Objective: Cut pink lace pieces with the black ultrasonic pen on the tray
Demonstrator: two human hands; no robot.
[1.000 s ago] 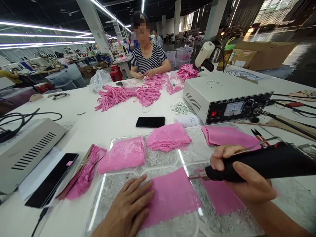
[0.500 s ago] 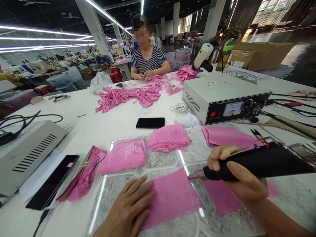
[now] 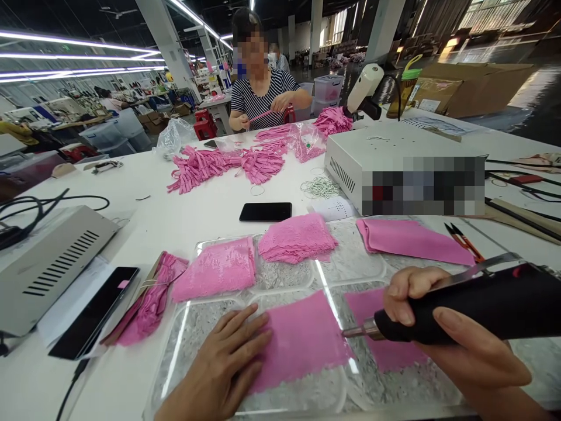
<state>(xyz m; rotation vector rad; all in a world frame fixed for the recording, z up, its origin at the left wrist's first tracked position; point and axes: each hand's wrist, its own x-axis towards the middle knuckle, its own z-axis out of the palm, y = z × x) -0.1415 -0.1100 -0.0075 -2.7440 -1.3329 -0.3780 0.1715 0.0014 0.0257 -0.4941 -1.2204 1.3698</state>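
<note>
My left hand (image 3: pixel 223 356) lies flat with fingers stretched out, its fingertips resting on the left side of a pink fabric piece (image 3: pixel 302 339). My right hand (image 3: pixel 468 345) is wrapped round a black handheld ultrasonic tool (image 3: pixel 477 304) with a slim metal tip. That tip touches or nearly touches the right edge of the fabric piece. Partly behind the tool, a second pink piece (image 3: pixel 363 301) lies on the clear-topped work board (image 3: pixel 302 400). Stacks of pink lace (image 3: pixel 298 240) and lace-patterned fabric (image 3: pixel 217 269) sit at the board's back edge.
Folded pink fabric (image 3: pixel 412 240) and orange-handled snips (image 3: pixel 464 242) lie back right. A grey box (image 3: pixel 385 146) stands behind them; another grey box (image 3: pixel 56 263) is at left. A phone (image 3: pixel 265 211) lies mid-table. Across the table a person (image 3: pixel 263 99) holds a pink strip.
The tool tip has moved down along the fabric's right edge, and my right hand has shifted slightly right. My left hand stays nearly in place. The person opposite has raised a pink strip.
</note>
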